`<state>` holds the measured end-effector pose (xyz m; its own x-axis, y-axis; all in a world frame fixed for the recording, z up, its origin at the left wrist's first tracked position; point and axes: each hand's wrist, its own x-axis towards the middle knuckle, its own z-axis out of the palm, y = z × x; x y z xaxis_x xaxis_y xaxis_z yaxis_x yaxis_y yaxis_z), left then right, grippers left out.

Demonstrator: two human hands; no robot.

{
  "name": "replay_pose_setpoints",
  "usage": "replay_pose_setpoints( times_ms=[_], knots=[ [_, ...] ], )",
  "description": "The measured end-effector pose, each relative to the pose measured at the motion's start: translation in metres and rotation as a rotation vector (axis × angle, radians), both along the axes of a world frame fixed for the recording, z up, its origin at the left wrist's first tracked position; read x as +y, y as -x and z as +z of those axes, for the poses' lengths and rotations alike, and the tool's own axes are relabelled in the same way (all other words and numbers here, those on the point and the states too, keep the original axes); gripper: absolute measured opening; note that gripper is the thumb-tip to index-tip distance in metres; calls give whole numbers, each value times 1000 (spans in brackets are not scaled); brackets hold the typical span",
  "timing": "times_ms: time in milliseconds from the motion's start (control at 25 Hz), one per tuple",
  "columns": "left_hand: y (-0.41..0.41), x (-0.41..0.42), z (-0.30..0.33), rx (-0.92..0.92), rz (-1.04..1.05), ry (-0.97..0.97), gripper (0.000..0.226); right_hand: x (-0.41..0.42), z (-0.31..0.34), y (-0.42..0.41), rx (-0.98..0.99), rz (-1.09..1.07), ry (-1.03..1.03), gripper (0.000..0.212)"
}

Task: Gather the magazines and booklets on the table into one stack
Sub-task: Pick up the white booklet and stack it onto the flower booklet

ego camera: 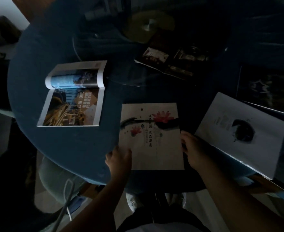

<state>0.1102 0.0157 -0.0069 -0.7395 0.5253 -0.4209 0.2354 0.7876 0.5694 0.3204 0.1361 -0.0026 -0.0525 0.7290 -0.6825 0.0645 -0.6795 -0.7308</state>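
Note:
A white booklet with red lotus flowers (150, 136) lies at the near edge of the round blue table (62, 148). My left hand (119, 159) grips its lower left edge and my right hand (194, 148) grips its right edge. An open magazine with city photos (72, 97) lies to the left. To the right, a white booklet with a black ink circle (240, 133) hangs partly over the table's edge. A dark magazine (171, 62) lies further back, and another dark one (268, 87) at the far right.
A glass turntable (121, 77) covers the table's middle, with a yellow-green plate (148, 25) and dim objects at the back. Below the near table edge I see my legs and a shoe (134, 201), and a pale chair (57, 178) at the lower left. The room is dark.

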Motion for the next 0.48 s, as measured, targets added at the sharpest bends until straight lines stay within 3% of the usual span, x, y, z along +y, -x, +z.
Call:
replay_pose_setpoints(
  times_ms=[160, 320, 480],
  knots=[
    [-37, 12, 12, 136, -154, -62, 65, -23, -12, -32, -285, 148, -250, 42],
    [-103, 52, 12, 106, -569, -256, 59, -28, -14, -105, -702, 229, -591, 50],
    [-168, 99, 5, 29, -777, -296, 58, -25, -19, -178, -972, 416, -724, 63]
  ],
)
